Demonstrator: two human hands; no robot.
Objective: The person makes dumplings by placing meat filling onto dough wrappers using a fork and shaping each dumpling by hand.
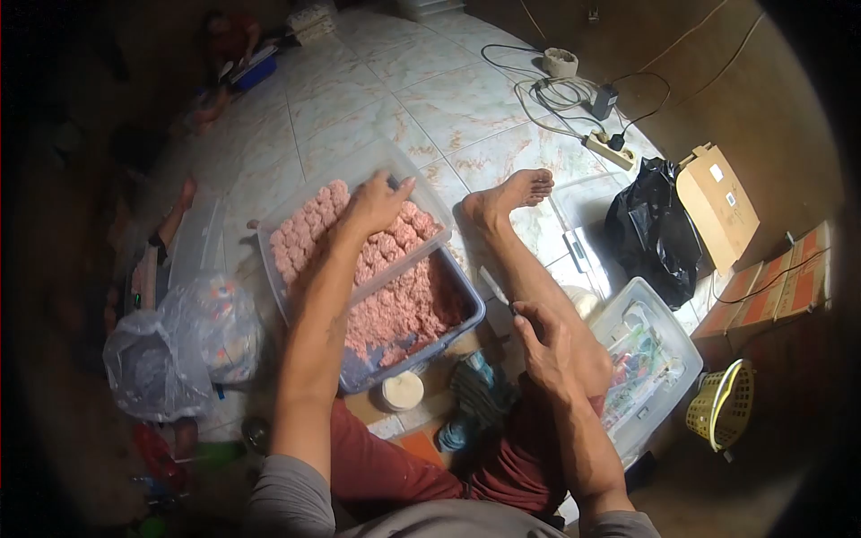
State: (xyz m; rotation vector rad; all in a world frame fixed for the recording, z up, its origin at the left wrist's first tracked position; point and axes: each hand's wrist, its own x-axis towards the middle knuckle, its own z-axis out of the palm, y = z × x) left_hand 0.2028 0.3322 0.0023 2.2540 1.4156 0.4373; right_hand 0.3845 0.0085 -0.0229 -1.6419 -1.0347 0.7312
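My left hand [381,204] is over the far side of a clear plastic tray [368,154], its thumb and a finger apart and nothing visible between them. Rows of pink, lumpy balls [309,220] that look like minced paste fill much of this tray. Below and partly under it, a blue-grey tub [473,314] contains loose pink paste [395,309]. Beside my bent knee, my right hand [545,345] is closed around a small tool with a narrow, pale blade [493,285]; its exact kind is unclear.
A round tub of pale contents [403,392] stands near my legs. Plastic bags [184,345] lie left. To the right are a clear bin [650,359], yellow basket [720,408], black bag [657,233] and power strip [612,151] with cables. Another person [231,43] sits far left.
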